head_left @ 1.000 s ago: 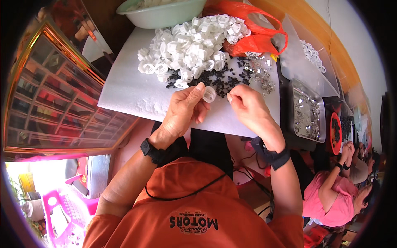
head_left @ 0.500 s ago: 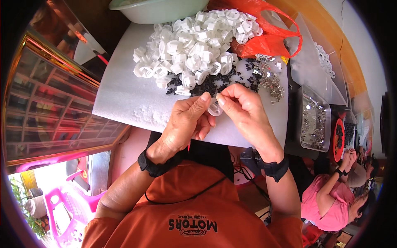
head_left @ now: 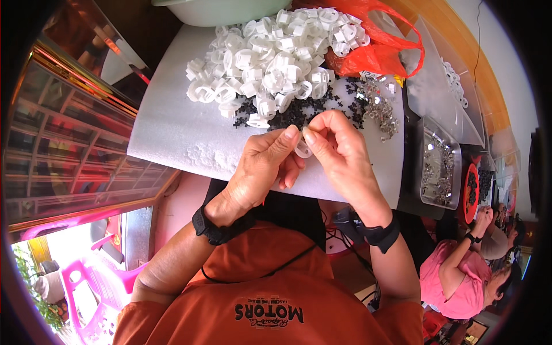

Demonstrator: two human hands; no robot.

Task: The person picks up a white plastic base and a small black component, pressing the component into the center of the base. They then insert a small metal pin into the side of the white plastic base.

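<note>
Gridded panel [head_left: 63, 149]: stands at the far left, gold-trimmed along its edge, with shiny compartments.
Pink chair [head_left: 98, 290]: plastic, at the lower left, below the panel.
Desk [head_left: 158, 123]: white, foam-like top, spread under both hands and most of the loose parts.
Pale green basin [head_left: 224, 12]: at the top edge, just behind the heap, cut off by the picture.
Left hand [head_left: 261, 164]: gripping the white round piece near the thumb tip, other fingers curled beneath; a black strap circles the wrist.
White heap [head_left: 270, 60]: many round and boxy plastic parts piled beyond the hands.
Black parts [head_left: 290, 118]: small, cross-like, scattered along the near side of the heap.
White round piece [head_left: 302, 151]: between the two hands, over the desk's near part (partly covered by fingers).
Right hand [head_left: 339, 161]: closed in a pinch against the piece's upper side; I cannot tell whether something tiny sits inside.
Red bag [head_left: 376, 57]: crumpled, touching the heap's right side.
Shiny bits [head_left: 382, 109]: a loose cluster below the bag.
Metal tray [head_left: 440, 167]: beside the desk, holding more shiny bits.
Clear bin [head_left: 434, 106]: behind the tray, white rings inside.
Co-worker [head_left: 460, 276]: pink top, hands together, lower right.
</note>
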